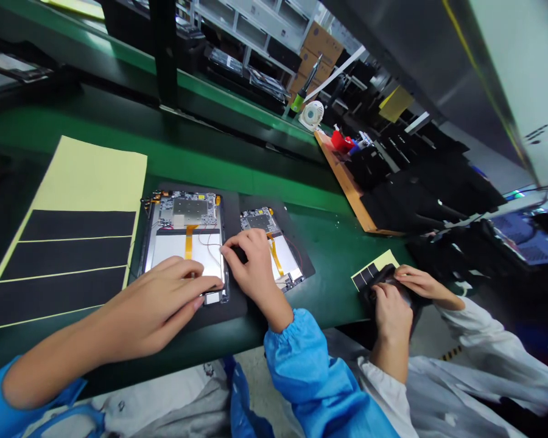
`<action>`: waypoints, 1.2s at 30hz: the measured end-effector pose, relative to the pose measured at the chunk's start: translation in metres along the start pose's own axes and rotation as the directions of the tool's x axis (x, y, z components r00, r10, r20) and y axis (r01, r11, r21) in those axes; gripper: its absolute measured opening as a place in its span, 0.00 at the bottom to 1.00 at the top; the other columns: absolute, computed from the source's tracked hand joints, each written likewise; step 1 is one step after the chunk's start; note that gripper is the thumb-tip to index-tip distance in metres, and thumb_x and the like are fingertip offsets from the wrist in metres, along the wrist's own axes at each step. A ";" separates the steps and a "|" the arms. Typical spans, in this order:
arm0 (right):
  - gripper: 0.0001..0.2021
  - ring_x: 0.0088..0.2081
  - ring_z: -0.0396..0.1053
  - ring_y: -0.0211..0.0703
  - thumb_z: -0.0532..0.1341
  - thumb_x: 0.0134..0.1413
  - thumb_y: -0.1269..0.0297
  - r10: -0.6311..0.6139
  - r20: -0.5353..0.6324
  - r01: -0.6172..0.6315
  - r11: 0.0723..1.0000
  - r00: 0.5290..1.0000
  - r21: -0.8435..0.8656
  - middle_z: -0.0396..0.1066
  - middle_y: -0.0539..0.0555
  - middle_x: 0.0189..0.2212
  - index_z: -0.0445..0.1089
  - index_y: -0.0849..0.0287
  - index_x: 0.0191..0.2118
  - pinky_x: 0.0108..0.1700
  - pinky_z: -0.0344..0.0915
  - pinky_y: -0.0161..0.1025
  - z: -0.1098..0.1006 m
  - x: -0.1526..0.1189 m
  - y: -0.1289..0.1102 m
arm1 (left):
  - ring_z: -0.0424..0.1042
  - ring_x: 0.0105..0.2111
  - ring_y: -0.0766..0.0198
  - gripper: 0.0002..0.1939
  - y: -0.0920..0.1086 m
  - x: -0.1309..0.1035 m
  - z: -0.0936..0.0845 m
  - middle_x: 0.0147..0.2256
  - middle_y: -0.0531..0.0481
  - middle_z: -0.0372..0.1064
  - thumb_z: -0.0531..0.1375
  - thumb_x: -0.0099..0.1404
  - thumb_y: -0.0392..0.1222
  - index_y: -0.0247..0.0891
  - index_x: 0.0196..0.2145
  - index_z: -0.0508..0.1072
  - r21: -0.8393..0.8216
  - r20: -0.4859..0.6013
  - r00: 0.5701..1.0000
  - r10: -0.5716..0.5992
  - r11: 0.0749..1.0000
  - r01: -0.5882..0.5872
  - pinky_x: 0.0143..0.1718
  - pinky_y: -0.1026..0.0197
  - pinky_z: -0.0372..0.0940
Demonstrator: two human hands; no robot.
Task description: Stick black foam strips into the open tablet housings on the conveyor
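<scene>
An opened tablet (158, 246) lies before me on a dark mat, its circuit board at the top and an orange ribbon cable (189, 243) running down over a silvery battery. Over its lower right corner, my left hand (164, 298) has thumb and index finger pinched together; a small dark sliver shows at their tips. My right hand (252, 261) is closed at the tablet's right edge, its fingertips near a thin wire (212, 242). Something black shows under its curled fingers, too hidden to name. A second opened tablet (285, 255) lies right beside it, partly covered by that hand.
Black adhesive strips on a yellow backing sheet (91, 173) lie to the left. At the right, a co-worker's hands (395, 310) handle a dark object near a smaller yellow sheet (386, 260). A white fan (311, 114) and a wooden-edged board (347, 182) stand farther back.
</scene>
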State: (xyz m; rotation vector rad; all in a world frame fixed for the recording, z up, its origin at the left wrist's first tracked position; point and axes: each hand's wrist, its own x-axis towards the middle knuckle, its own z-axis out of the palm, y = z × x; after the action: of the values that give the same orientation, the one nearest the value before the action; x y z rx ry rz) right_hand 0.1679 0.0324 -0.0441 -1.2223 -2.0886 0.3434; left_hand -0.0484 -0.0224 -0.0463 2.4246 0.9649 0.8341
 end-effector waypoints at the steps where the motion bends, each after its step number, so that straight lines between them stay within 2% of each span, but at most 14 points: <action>1: 0.05 0.44 0.65 0.46 0.66 0.64 0.67 -0.002 -0.009 0.002 1.000 1.000 0.015 0.73 0.53 0.35 0.73 0.57 0.34 0.49 0.62 0.43 0.000 0.000 0.000 | 0.69 0.45 0.57 0.19 -0.001 0.002 0.000 0.45 0.46 0.69 0.48 0.74 0.35 0.44 0.56 0.71 0.004 0.016 0.999 0.028 1.000 -0.028 0.47 0.58 0.63; 5: 0.06 0.42 0.67 0.46 0.66 0.64 0.68 -0.006 -0.035 0.009 0.995 0.999 0.100 0.73 0.52 0.32 0.73 0.56 0.33 0.50 0.63 0.44 -0.001 0.002 -0.003 | 0.69 0.47 0.57 0.18 -0.008 0.013 -0.002 0.47 0.46 0.70 0.49 0.74 0.35 0.43 0.56 0.71 -0.033 0.079 0.995 0.060 0.998 -0.057 0.48 0.59 0.63; 8: 0.06 0.44 0.68 0.47 0.69 0.60 0.64 0.036 -0.007 -0.034 0.991 0.999 0.133 0.74 0.51 0.32 0.73 0.55 0.33 0.52 0.64 0.45 0.000 0.002 -0.005 | 0.68 0.49 0.57 0.17 -0.015 0.021 -0.003 0.49 0.48 0.70 0.49 0.75 0.36 0.46 0.54 0.73 -0.069 0.124 0.991 0.043 0.997 -0.035 0.51 0.58 0.63; 11: 0.06 0.45 0.68 0.47 0.70 0.58 0.66 0.069 0.031 -0.073 0.986 0.997 0.149 0.74 0.50 0.31 0.73 0.55 0.33 0.52 0.64 0.44 0.001 0.004 -0.004 | 0.69 0.50 0.57 0.15 -0.020 0.024 -0.004 0.50 0.49 0.71 0.51 0.75 0.38 0.47 0.52 0.74 -0.102 0.156 0.986 0.049 0.994 -0.033 0.51 0.57 0.63; 14: 0.05 0.46 0.67 0.46 0.67 0.61 0.69 0.055 0.053 -0.064 0.984 0.997 0.166 0.73 0.50 0.31 0.73 0.55 0.34 0.53 0.63 0.44 0.000 0.005 -0.002 | 0.68 0.49 0.57 0.15 -0.020 0.021 -0.004 0.48 0.48 0.71 0.51 0.75 0.38 0.44 0.53 0.73 -0.121 0.105 0.994 0.043 0.992 -0.030 0.50 0.57 0.64; 17: 0.05 0.46 0.66 0.46 0.64 0.64 0.69 0.030 0.072 -0.038 0.993 0.997 0.112 0.73 0.52 0.33 0.72 0.56 0.34 0.53 0.62 0.44 -0.001 0.005 -0.002 | 0.67 0.48 0.57 0.16 -0.016 0.013 -0.005 0.47 0.47 0.70 0.51 0.74 0.36 0.44 0.55 0.71 -0.092 0.027 0.999 0.039 0.995 -0.037 0.49 0.58 0.63; 20: 0.06 0.45 0.65 0.47 0.61 0.66 0.69 0.004 0.090 -0.006 1.000 0.996 0.024 0.72 0.53 0.34 0.70 0.57 0.35 0.52 0.60 0.45 -0.001 0.005 -0.002 | 0.67 0.48 0.56 0.18 -0.013 0.006 -0.006 0.47 0.46 0.69 0.51 0.73 0.34 0.46 0.56 0.71 -0.048 0.023 0.998 0.055 0.997 -0.053 0.48 0.58 0.63; 26: 0.06 0.44 0.65 0.47 0.58 0.68 0.67 -0.006 0.116 0.009 1.000 0.993 -0.023 0.70 0.53 0.35 0.67 0.56 0.36 0.51 0.60 0.45 -0.001 0.005 -0.001 | 0.68 0.48 0.56 0.19 -0.014 0.007 -0.010 0.48 0.46 0.69 0.51 0.73 0.35 0.47 0.57 0.71 -0.035 0.107 0.993 0.059 0.998 -0.056 0.48 0.58 0.65; 32: 0.07 0.43 0.66 0.45 0.61 0.66 0.67 0.035 0.110 -0.045 0.995 0.993 0.087 0.69 0.51 0.32 0.68 0.55 0.33 0.52 0.61 0.43 -0.008 0.006 -0.003 | 0.69 0.49 0.56 0.19 -0.015 0.010 -0.013 0.50 0.47 0.70 0.49 0.74 0.38 0.49 0.56 0.72 -0.042 0.146 0.989 0.007 0.999 -0.001 0.50 0.58 0.64; 36: 0.06 0.40 0.68 0.42 0.62 0.64 0.69 0.086 0.124 -0.102 0.987 0.989 0.127 0.70 0.48 0.31 0.69 0.55 0.33 0.61 0.56 0.47 -0.010 0.014 -0.007 | 0.69 0.47 0.56 0.18 -0.017 0.019 -0.012 0.48 0.46 0.70 0.49 0.74 0.37 0.47 0.56 0.72 -0.078 0.220 0.974 0.048 0.996 -0.031 0.48 0.58 0.64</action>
State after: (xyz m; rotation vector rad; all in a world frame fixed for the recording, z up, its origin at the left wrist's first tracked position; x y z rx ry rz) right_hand 0.1651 0.0392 -0.0274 -1.2502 -2.0744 0.6019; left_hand -0.0531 0.0049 -0.0394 2.4169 0.7899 0.5845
